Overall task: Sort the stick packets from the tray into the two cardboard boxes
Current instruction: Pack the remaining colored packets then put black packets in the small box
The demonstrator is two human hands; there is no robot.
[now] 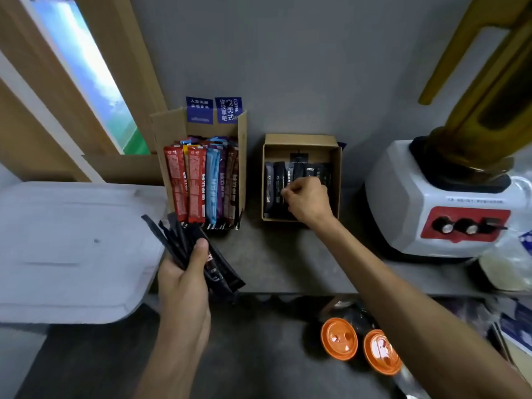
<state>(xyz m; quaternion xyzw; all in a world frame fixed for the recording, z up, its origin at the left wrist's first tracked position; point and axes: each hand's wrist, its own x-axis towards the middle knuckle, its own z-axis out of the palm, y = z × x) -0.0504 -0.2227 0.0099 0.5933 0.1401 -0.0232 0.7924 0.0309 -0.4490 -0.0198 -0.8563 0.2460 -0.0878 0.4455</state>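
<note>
Head view: a smooth, pale grey plastic tray (pixel 72 249) with rounded corners is seen at the left on a matte grey counter (pixel 273 254). A fan of loose black packets (pixel 184 240), slim and glossy, is gripped in the left hand (pixel 184 280) just beside the tray's right edge, the thumb laid across them and the fingers curled beneath. Behind it a tall cardboard box (pixel 169 128) with raised flaps is packed with upright coloured packets (pixel 198 185) in red, blue, purple and brown. To its right, apart from it, a low square cardboard box (pixel 299 138) holds a row of boxed black packets (pixel 273 182). The right hand (pixel 308 201) is lowered into this box with fingers curled; one packet appears to be pinched between thumb and forefinger, though the fingertips are blurred. A white blender (pixel 431 197) with a red knob panel stands at the far right, and two round orange lids (pixel 339 338) are seen below the counter's edge.
</note>
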